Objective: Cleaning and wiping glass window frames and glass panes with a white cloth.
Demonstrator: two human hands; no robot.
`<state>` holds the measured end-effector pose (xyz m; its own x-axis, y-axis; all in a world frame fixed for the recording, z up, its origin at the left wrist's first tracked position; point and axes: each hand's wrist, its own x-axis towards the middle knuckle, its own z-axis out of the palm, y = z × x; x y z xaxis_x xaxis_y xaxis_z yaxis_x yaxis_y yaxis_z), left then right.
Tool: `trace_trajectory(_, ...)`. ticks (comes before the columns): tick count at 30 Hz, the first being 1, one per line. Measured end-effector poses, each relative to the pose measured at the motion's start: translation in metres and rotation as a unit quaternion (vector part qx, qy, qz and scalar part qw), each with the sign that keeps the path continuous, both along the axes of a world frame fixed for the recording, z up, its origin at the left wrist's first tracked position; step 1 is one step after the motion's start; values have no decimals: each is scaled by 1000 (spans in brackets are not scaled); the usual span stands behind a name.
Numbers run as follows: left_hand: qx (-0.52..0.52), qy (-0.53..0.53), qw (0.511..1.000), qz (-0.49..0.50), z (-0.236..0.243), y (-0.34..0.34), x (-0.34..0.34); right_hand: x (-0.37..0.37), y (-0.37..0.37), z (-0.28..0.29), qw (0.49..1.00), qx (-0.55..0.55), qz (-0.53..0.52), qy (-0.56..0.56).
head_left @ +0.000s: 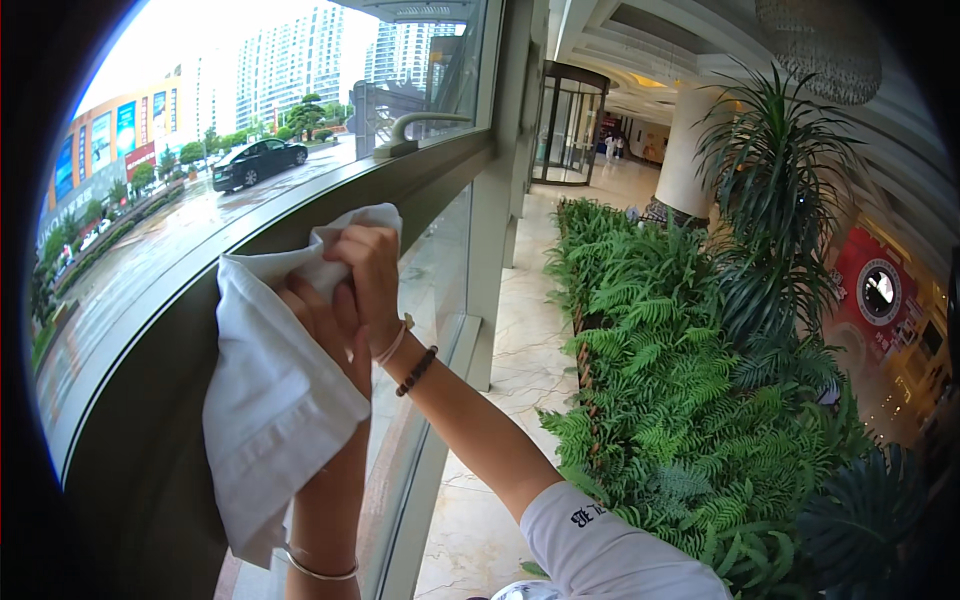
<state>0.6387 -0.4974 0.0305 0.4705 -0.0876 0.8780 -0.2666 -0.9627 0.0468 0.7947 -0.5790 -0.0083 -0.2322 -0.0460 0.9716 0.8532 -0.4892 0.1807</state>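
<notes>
A white cloth (pixel 275 370) is bunched against the dark window frame (pixel 130 450), its hemmed lower part hanging loose. My right hand (pixel 368 265) has its fingers curled into the cloth's upper right edge; beaded bracelets circle that wrist. Just left of it and lower, my left hand (pixel 335 325) presses into the cloth, partly covered by its folds, so not all its fingertips show. A thin bangle sits on the left wrist. The two hands touch or nearly touch. Above them, a metal window handle (pixel 410 135) stands on the frame.
Window glass (pixel 435 250) continues below the frame, and a pale upright post (pixel 485 200) stands to the right. A dense bed of ferns (pixel 670 400) with a tall spiky plant (pixel 775 180) fills the right side. Marble floor (pixel 510 350) runs between toward a revolving door (pixel 570 125).
</notes>
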Motion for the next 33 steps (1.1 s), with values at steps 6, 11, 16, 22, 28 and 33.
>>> trace_trajectory(6,-17,4,1000,-23,-20,23,-5,-26,9,2,993,2,51,104)
trace_trajectory(11,6,48,994,100,-42,50,-57,-35,15,8,994,43,-3,104)
trace_trajectory(16,101,-6,973,208,-36,63,-82,-48,24,7,990,56,-4,131)
trace_trajectory(22,97,15,973,211,-33,59,-69,-85,44,2,992,15,22,119)
trace_trajectory(28,139,9,956,257,-40,56,-47,-72,48,-1,995,4,48,82)
trace_trajectory(33,165,-28,953,251,-41,49,-26,-56,44,2,993,3,94,70)
